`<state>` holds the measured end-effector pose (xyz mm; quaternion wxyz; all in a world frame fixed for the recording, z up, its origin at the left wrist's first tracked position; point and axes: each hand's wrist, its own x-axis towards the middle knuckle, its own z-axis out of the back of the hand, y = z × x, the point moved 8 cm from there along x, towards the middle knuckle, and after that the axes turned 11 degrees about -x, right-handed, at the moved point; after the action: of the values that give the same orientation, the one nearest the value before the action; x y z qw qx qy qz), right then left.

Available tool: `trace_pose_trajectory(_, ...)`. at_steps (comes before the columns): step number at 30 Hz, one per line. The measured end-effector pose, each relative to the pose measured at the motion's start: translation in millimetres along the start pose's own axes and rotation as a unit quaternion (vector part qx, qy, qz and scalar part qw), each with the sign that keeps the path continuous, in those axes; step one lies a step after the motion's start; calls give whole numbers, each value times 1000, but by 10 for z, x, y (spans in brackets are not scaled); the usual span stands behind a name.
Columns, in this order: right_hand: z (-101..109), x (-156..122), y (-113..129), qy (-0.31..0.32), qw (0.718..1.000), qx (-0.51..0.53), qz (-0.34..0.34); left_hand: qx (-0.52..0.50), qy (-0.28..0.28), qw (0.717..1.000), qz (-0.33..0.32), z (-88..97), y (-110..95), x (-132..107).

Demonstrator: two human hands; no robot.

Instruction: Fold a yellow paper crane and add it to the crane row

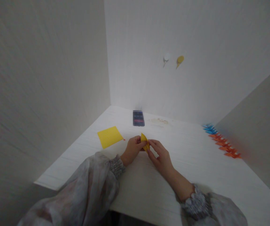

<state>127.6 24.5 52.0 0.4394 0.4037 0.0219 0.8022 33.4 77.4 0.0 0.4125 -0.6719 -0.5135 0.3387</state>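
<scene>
— Where is the folded yellow paper (pixel 144 142)?
— You hold it up between both hands, just above the middle of the desk (pixel 196 175). Your left hand (pixel 133 149) pinches its left side; your right hand (pixel 160 153) grips its lower right edge with the fingertips.
— What lies around it?
— A flat yellow sheet (pixel 110 137) lies near the desk's left edge and a dark blurred block (pixel 138 118) near the far edge. Blue folded pieces (pixel 209 128), then orange folded pieces (pixel 224 146), line the right edge, well apart from your hands.
</scene>
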Motion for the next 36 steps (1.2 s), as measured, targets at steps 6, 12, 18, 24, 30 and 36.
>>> trace_pose_trajectory(6,-14,-14,-13,12,1000,10,20,-24,14,1000,2,-25,7,-7)
trace_pose_trajectory(12,-6,-5,18,26,999,-9,27,-56,37,998,-5,-96,-45,-43)
trace_pose_trajectory(18,-42,-16,30,39,998,-44,26,-34,50,998,-9,-95,-56,-36)
trace_pose_trajectory(24,-39,-2,-51,34,998,31,-34,-13,25,999,-18,-26,-30,6)
trace_pose_trajectory(30,-122,-37,-357,31,958,185,-216,54,22,995,-77,-28,-122,-4)
trace_pose_trajectory(36,-298,-96,-401,96,931,235,-262,126,8,988,-87,-31,-133,-19)
